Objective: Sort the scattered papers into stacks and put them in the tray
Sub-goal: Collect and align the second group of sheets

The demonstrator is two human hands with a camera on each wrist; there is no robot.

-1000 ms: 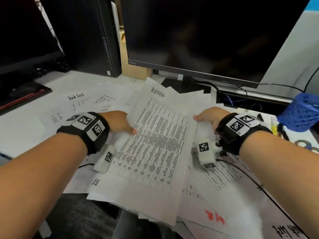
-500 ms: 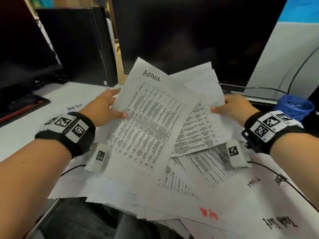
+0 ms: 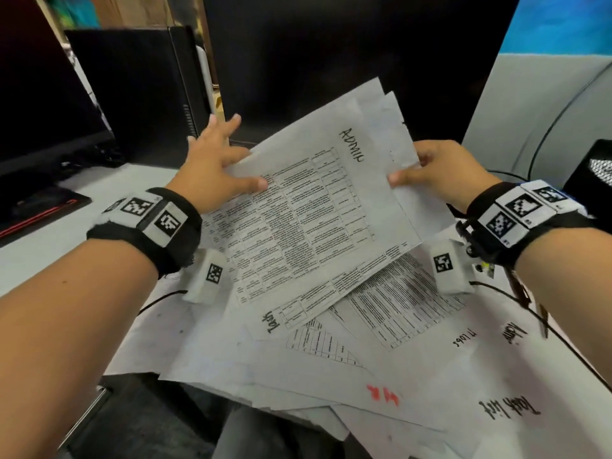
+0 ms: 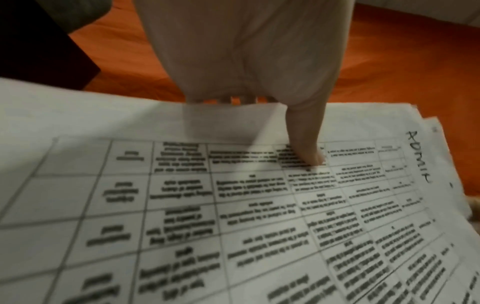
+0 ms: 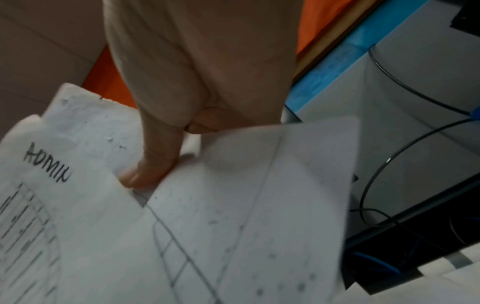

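I hold a small bundle of printed sheets above the desk; its top sheet, headed ADMIN, carries a table of text. My left hand grips the bundle's left edge, thumb pressed on top and fingers spread behind. My right hand pinches the right edge, with its thumb on top beside the ADMIN heading. Below lies a loose pile of papers, among them one marked in red and a "Task list" sheet.
A large dark monitor stands right behind the papers, a black computer tower to its left, and another screen at far left. A black mesh container sits at the right edge. The pile overhangs the desk's front edge.
Both hands have raised the bundle off the pile and turned it clockwise, so the ADMIN heading now points right. The sheets under it have drawn closer together.
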